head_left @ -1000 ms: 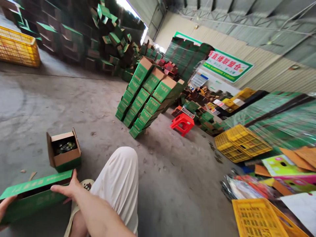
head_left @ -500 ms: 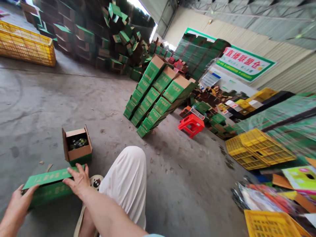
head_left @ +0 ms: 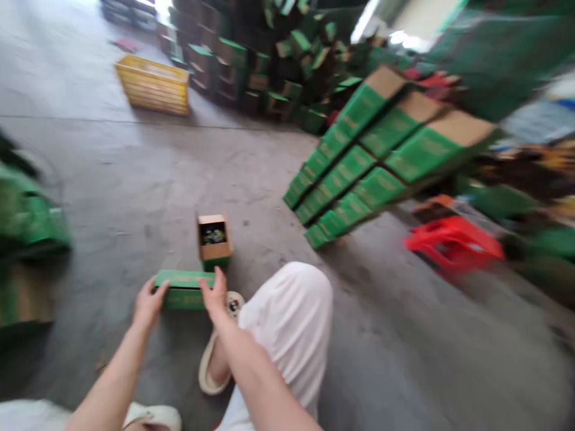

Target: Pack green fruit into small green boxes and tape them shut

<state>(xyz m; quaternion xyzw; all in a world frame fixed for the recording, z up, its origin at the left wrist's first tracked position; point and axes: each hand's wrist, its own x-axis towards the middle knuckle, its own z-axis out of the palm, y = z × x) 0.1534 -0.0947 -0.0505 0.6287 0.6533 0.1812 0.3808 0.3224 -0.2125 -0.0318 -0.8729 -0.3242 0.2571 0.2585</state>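
The green box (head_left: pixel 185 299) sits at eight o'clock from mid-view, its long axis running nine to three between the hands. The left hand (head_left: pixel 149 304) grasps the nine-o'clock end, the right hand (head_left: pixel 214 294) the three-o'clock end, thumbs spread from the other fingers; neither is nearer. An open carton (head_left: pixel 215 251) stands just beyond, toward one o'clock.

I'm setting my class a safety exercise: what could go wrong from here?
The green box between the left hand and right hand is close to a shoe; if it slips, it might land there. The open box just beyond it could get bumped, perhaps spilling what's inside.
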